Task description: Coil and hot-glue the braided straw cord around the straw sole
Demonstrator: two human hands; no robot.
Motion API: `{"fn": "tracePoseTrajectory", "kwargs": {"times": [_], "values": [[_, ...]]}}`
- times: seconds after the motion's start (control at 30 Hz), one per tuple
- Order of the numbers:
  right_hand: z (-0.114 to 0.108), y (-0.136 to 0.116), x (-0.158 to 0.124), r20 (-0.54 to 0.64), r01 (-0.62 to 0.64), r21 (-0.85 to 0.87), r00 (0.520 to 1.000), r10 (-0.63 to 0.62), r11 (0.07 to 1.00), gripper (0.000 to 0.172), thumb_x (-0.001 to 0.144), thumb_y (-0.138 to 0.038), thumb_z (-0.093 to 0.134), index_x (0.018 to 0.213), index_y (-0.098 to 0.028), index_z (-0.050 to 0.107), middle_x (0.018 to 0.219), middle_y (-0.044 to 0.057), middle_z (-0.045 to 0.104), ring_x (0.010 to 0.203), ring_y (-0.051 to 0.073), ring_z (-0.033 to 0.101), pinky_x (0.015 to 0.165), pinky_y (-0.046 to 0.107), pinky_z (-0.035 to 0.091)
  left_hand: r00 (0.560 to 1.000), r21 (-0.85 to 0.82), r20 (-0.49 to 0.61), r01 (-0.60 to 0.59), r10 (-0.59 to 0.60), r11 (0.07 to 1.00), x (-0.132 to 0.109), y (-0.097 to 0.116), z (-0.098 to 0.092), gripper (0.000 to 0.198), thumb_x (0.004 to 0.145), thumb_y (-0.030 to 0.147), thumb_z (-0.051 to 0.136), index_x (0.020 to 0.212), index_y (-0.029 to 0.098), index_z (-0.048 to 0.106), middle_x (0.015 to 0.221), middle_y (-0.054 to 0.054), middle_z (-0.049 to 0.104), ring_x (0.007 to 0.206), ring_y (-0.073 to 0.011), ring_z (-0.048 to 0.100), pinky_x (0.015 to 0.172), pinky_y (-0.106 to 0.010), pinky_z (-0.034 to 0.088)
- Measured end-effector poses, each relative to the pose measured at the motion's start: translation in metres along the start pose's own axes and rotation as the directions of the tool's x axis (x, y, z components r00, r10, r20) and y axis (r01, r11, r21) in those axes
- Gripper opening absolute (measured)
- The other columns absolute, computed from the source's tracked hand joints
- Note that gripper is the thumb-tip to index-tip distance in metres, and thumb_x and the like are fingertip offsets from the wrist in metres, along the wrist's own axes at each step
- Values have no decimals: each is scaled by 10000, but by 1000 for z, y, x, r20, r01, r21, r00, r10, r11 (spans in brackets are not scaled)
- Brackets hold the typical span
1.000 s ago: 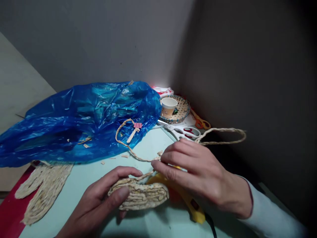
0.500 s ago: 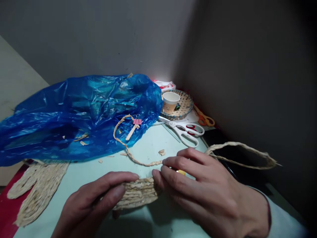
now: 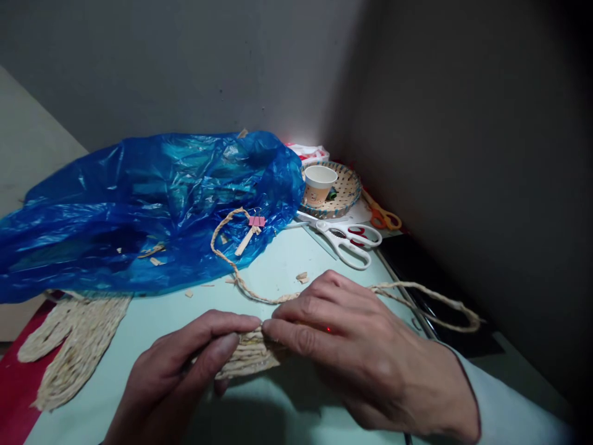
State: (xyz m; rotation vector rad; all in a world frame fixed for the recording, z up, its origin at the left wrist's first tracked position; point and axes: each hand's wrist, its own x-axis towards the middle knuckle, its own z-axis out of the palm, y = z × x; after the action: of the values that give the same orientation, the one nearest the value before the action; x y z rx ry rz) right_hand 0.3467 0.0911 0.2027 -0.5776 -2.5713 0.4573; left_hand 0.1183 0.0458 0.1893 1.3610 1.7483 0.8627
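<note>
One straw coil, long axis crosswise; left hand clamped on it; right hand, grip unclear

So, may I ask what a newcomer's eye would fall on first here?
Probably the blue bag, spread over the far left of the table. Front and centre, the left hand grips a ridged straw piece touched by the right hand. White scissors lie beyond the right hand, near a cup in a woven tray.
</note>
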Motion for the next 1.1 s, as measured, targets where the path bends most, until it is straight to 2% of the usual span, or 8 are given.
{"fn": "tracePoseTrajectory", "kwargs": {"times": [0.2,0.3,0.37,0.5,0.63,0.8,0.93,1.1], "values": [[19,-6,2,-134,-131,110,980,145,985,192,1021,-179,496,1131,-110,638,990,89,705,878,202,590,846,392,428,996,17,93,-13,11,1000,6,-9,-2,218,826,525,613,862,397,785,919,71,827,798,-194,759,529,-193,511],[24,-9,2,-158,-179,145,967,202,973,180,1012,-187,520,1121,-104,638,1001,99,703,894,211,589,885,406,409,991,1,129,-39,38,999,6,-10,-2,211,847,499,602,886,394,781,921,64,828,777,-185,755,529,-194,504],[26,-10,1,-145,-187,146,967,208,971,179,1016,-183,509,1109,-105,642,999,100,701,893,212,585,870,402,401,987,-10,149,-56,57,998,5,-8,0,208,846,491,605,882,387,783,910,59,828,750,-181,749,522,-198,498],[29,-8,1,-157,-189,154,964,213,970,170,1014,-168,513,1068,-108,663,963,89,703,888,202,588,865,388,388,997,-29,72,-3,5,1000,3,-5,4,210,838,484,604,830,369,779,881,59,818,730,-180,733,520,-208,485],[33,-3,1,-178,-137,169,970,167,976,162,1001,-126,519,1074,-90,660,964,87,709,898,189,590,867,369,382,992,1,113,-60,60,998,5,-9,6,244,844,519,599,853,354,778,833,46,809,615,-158,677,516,-210,481],[36,0,-1,-115,-166,159,976,186,973,183,1008,-192,515,1104,-96,637,996,91,681,918,205,565,884,384,375,998,-70,58,-28,32,997,3,-8,10,248,856,508,597,845,324,764,772,44,763,586,-140,597,535,-215,453],[36,1,-1,-31,-195,106,980,199,975,282,989,-315,563,1191,-118,573,1112,98,649,993,240,517,911,410,360,995,-103,70,-59,66,993,5,-10,9,250,869,508,598,891,314,755,836,35,755,654,-154,631,553,-209,476],[38,4,2,-23,-184,12,983,184,983,295,955,-253,599,1211,-113,551,1159,103,631,1012,250,493,895,412,364,991,-110,112,-59,71,992,12,-18,6,278,882,530,594,963,302,731,874,30,745,665,-150,615,578,-207,489]]}}
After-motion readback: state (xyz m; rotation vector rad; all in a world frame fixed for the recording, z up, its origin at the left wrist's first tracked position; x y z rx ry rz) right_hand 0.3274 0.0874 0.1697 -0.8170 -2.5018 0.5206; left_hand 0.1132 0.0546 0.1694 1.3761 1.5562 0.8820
